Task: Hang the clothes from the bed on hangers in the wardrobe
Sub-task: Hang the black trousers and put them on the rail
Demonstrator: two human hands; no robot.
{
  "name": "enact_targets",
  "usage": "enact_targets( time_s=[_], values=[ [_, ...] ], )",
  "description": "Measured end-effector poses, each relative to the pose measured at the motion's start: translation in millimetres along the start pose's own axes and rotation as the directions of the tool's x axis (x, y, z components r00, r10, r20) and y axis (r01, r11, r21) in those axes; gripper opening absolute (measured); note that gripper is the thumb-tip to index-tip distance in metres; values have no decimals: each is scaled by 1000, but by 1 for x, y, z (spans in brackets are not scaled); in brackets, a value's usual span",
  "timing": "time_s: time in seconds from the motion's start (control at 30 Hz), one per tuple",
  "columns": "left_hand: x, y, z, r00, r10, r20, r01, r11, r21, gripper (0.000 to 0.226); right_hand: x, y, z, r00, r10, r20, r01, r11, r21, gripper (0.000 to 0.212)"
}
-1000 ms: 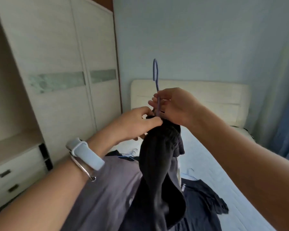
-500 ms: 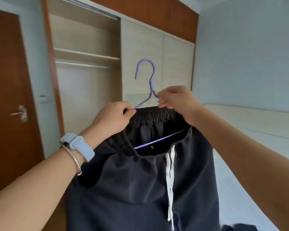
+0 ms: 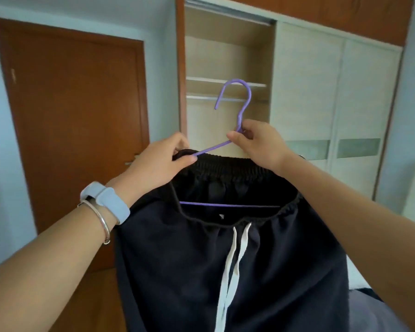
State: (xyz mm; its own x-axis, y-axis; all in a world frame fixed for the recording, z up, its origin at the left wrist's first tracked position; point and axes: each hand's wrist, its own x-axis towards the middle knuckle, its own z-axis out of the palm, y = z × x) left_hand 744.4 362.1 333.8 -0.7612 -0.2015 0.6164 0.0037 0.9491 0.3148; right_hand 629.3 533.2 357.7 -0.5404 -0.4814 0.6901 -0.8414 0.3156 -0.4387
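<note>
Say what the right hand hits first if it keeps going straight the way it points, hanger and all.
Probably nothing close. The right hand holds the purple hanger at its neck, aimed into the open wardrobe. The hook lines up roughly with the rail, likely the first contact, though depth is unclear.

Hanger's right shoulder behind right hand; shorts' hem off-frame.

A pair of black drawstring shorts hangs from a purple wire hanger, the elastic waistband spread open over the hanger's shoulders and its bottom bar showing inside, with two white cords dangling down the front. The hanger stands upright, hook open to the left, in front of the open wardrobe with its bare rail.
</note>
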Motion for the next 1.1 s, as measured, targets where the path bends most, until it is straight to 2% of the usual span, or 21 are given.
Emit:
enact_targets(
  time_s=[0.07, 0.13, 0.27, 0.53, 0.63, 0.73, 0.83, 0.87, 0.93, 1.0, 1.1],
  values=[
    [-2, -44, 2, 996, -85, 30, 75, 963, 259, 43, 17, 5, 32, 1000, 15, 2, -15, 1000, 11, 33],
    [-1, -79, 8, 989, -145, -17, 141, 915, 378, 43, 33, 11, 60, 1000, 21, 12, -22, 1000, 22, 31],
    [24, -127, 23, 980, -111, -164, 165, 914, 369, 32, 67, 20, 111, 998, -28, 50, 26, 999, 32, 28],
    [143, -208, 71, 975, -56, -215, 130, 930, 344, 26, 161, 90, 203, 997, -8, 83, 6, 1000, 22, 30],
    [201, -240, 99, 984, -55, -172, 107, 945, 309, 28, 212, 122, 232, 998, -13, 66, 9, 999, 52, 32],
    [250, -267, 131, 999, -49, 0, 46, 951, 304, 42, 256, 154, 253, 998, 28, 55, -32, 997, 76, 38],
    [291, -285, 161, 988, -14, 151, -41, 934, 354, 57, 289, 181, 270, 997, 62, 39, -65, 994, 86, 33],
    [305, -289, 171, 984, 31, 174, -86, 942, 324, 53, 297, 189, 274, 997, 66, 33, -69, 994, 90, 33],
    [333, -296, 192, 972, 118, 201, -151, 975, 160, 38, 312, 206, 280, 997, 77, 25, -79, 991, 105, 36],
    [360, -302, 215, 961, 164, 221, -169, 986, 4, 38, 325, 226, 283, 994, 109, 23, -110, 988, 104, 39],
    [393, -315, 255, 952, 240, 190, -221, 969, -113, 41, 344, 262, 289, 984, 176, 14, -176, 983, 58, 37]
  ],
)
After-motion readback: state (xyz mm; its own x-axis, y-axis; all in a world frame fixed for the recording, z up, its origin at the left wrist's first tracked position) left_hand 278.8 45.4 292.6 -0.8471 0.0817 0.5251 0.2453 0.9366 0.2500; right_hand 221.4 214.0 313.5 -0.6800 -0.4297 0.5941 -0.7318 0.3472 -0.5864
